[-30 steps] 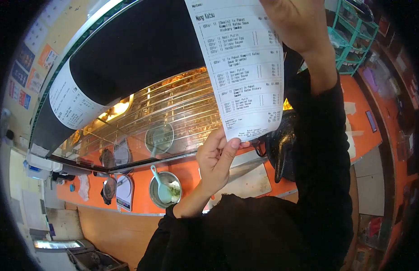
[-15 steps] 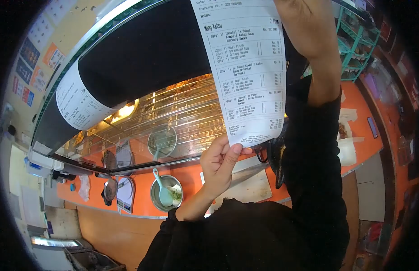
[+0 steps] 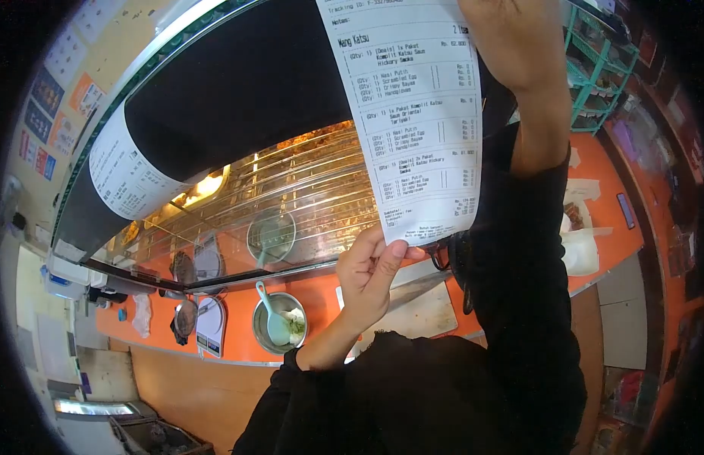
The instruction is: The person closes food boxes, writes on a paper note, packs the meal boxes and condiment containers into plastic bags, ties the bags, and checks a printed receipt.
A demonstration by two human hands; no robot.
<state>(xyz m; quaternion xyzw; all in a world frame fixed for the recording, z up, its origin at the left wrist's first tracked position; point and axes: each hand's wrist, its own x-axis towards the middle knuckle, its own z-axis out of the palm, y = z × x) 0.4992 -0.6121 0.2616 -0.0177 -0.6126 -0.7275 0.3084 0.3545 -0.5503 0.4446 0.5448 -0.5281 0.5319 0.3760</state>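
Note:
A long printed receipt (image 3: pixel 420 144) is stretched upright in front of a dark panel (image 3: pixel 238 91) on top of a glass display case (image 3: pixel 314 197). My left hand (image 3: pixel 367 277) pinches its bottom edge between thumb and fingers. Up at the receipt's upper right edge is my right hand (image 3: pixel 511 42); its fingers run out of the picture at the top, so their grip is hidden. A second receipt (image 3: pixel 128 171) lies against the panel farther left. Whether the long receipt's top touches the panel cannot be seen.
Below the case, an orange counter (image 3: pixel 249 341) carries a metal bowl (image 3: pixel 300 345) with a light green ladle (image 3: pixel 276 326), a kitchen scale (image 3: pixel 210 326) and a cutting board (image 3: pixel 420 315). A phone (image 3: pixel 625 211) lies at right, near a green rack (image 3: pixel 595 68).
The view has shifted slightly. Both hands stay at about the same places on the receipt, the left still pinching its bottom edge.

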